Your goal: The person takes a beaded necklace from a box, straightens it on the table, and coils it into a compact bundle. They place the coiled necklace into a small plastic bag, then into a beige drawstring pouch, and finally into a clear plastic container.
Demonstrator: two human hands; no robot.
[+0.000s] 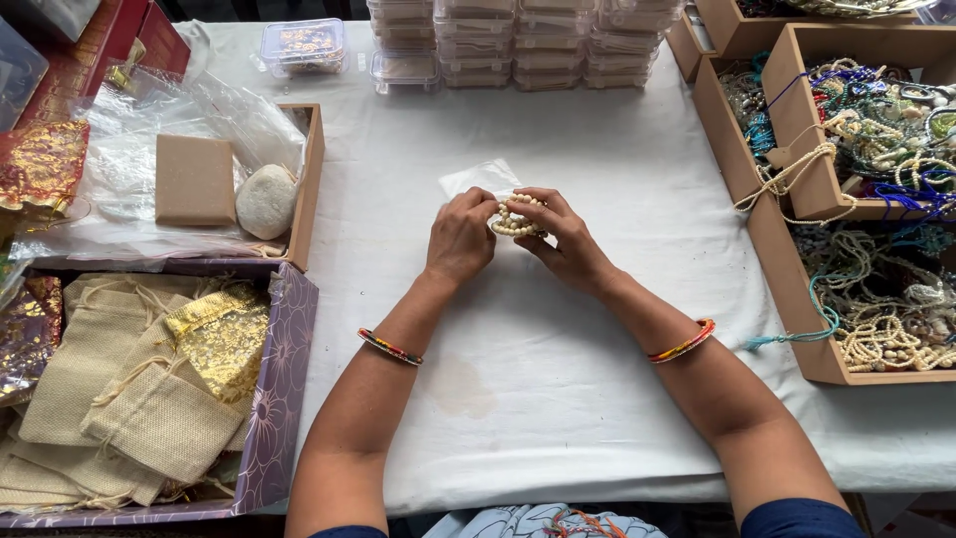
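Head camera looking steeply down over a white-clothed table (558, 399).

A single view is being taken from the person's head, tilting steeply down and facing forward across the table, whose near edge is running along the bottom of the frame. The camera is sitting close, so both forearms are reaching in from the bottom edge toward the table's middle. Beyond the middle, stacked clear boxes (518, 45) are marking the far edge; left of the table a box of cloth pouches (149, 399) is cropping out, and right of it wooden trays of beads (856, 199). No second view is sharing the scene.
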